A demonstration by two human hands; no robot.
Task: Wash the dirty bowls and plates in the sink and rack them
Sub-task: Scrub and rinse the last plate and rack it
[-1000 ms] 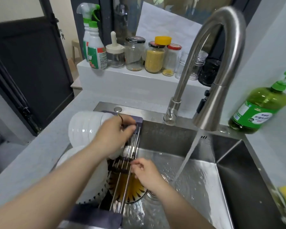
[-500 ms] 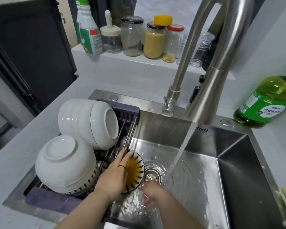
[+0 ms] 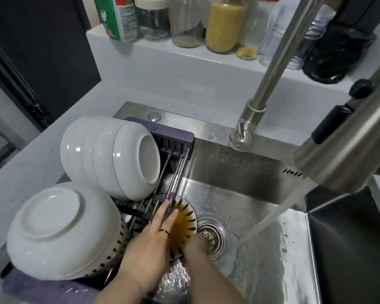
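- The left grip [image 3: 148, 244] lies open, its straight fingers pressed against the patterned bowl [image 3: 184, 222], probably to steady it on edge.
- The right grip [image 3: 196, 245] meets the bowl's lower rim; its fingers are hidden, so I cannot tell its hold.
- The bowl sits in the sink [image 3: 239, 172], partly under the rack [image 3: 173, 137], clear of the running water [image 3: 272, 218].

The left hand [image 3: 149, 244] lies back-up with its fingers [image 3: 170, 212] straight and close together, pointing away from the body and a little to the right. Its thumb is out of sight. A thin ring [image 3: 164, 232] sits on one finger. The right hand [image 3: 195, 245] is just beside the left hand's right edge and bent downward at the wrist, so only its back shows and its fingers are hidden. Both bare forearms come in from below, the left forearm [image 3: 119, 288] angled rightward and the right forearm [image 3: 215, 286] angled leftward, converging toward the hands.
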